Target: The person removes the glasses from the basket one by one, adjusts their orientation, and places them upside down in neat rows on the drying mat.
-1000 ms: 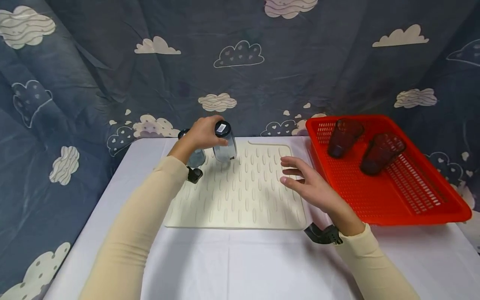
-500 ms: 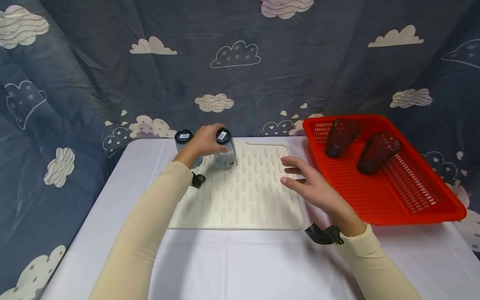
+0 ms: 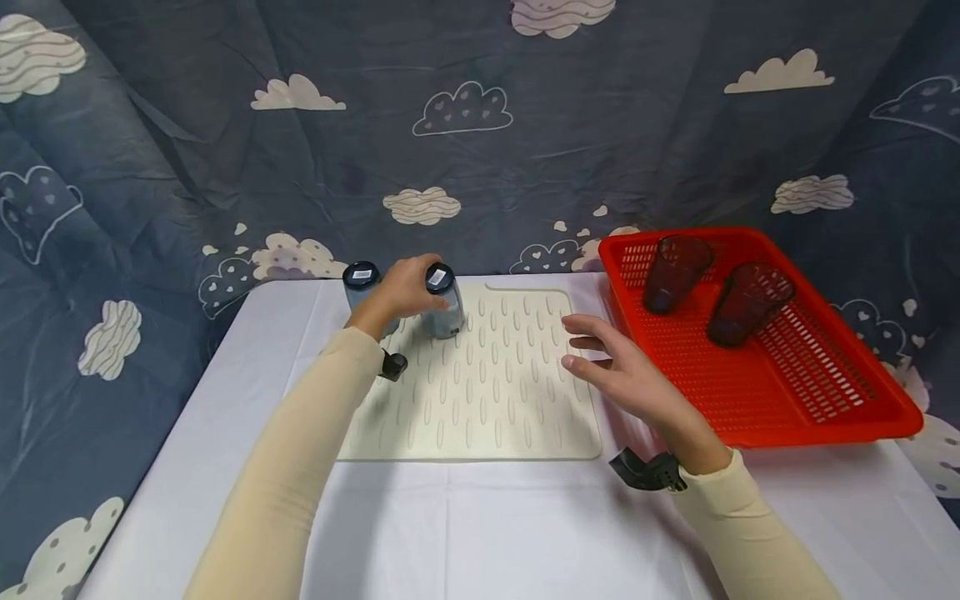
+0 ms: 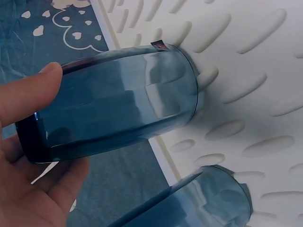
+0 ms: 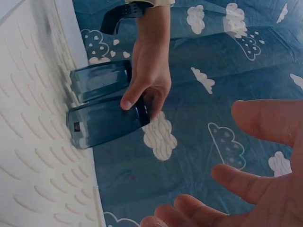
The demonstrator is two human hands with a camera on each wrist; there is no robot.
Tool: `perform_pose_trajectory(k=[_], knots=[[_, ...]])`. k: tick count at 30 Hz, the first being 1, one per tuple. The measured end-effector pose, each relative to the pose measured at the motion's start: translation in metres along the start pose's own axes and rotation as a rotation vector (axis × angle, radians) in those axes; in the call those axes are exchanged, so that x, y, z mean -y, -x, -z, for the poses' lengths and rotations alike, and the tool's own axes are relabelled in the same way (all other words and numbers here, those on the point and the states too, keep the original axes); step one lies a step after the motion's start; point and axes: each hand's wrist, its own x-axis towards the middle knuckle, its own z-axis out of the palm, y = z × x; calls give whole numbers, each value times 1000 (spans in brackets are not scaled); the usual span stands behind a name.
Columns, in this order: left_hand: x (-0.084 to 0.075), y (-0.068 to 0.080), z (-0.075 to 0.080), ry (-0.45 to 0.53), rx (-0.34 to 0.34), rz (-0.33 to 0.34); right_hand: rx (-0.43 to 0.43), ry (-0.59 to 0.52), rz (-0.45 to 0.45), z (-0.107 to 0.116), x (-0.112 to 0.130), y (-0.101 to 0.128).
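My left hand [image 3: 405, 287] grips an upside-down blue glass tumbler [image 3: 446, 315] near its dark base, fingers and thumb on either side. A white label sits on that base. In the left wrist view the tumbler's rim end [image 4: 182, 90] meets the ribbed cream drying mat [image 3: 487, 408]. A second upturned blue tumbler [image 3: 360, 283] stands just left of it, partly hidden behind the hand. My right hand [image 3: 618, 367] hovers over the mat's right edge, fingers spread and slightly bent, holding nothing.
A red perforated plastic basket [image 3: 765, 400] stands at the right of the white-clothed table [image 3: 480, 533]. Two dark-looking tumblers, one farther left [image 3: 675, 275] and one nearer [image 3: 746, 304], lie tilted in it. A cloud-patterned curtain [image 3: 570, 150] hangs behind the table.
My left hand has lowered the tumbler onto the back left of the mat, beside the other upturned one. The right hand keeps its pose. The head view has shifted slightly to the right.
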Motion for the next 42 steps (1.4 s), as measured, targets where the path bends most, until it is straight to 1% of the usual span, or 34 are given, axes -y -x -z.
perform_pose_trajectory(k=[3, 10, 14, 18, 24, 29, 35, 37, 39, 42], knots=[[2, 1, -1, 8, 1, 7, -4, 9, -7, -1, -1, 0], [1, -1, -2, 20, -10, -10, -1, 12, -8, -2, 0, -1], [1, -1, -1, 19, 0, -15, 0, 18, -15, -2, 1, -1], [2, -2, 1, 21, 19, 1, -3, 18, -16, -3, 0, 0], [5, -2, 1, 82, 53, 40, -2, 12, -9, -7, -3, 0], [7, -2, -1, 111, 53, 37, -17, 20, -4, -7, -4, 0], [7, -2, -4, 121, 31, 35, -10, 15, -7, -7, -5, 0], [7, -3, -6, 118, 13, 36, -10, 13, -1, -6, -5, 1], [8, -2, -10, 123, -22, 33, -10, 10, 0, -5, -6, 2], [10, 1, -19, 113, -95, 17, -8, 5, 1, -4, -8, 4]])
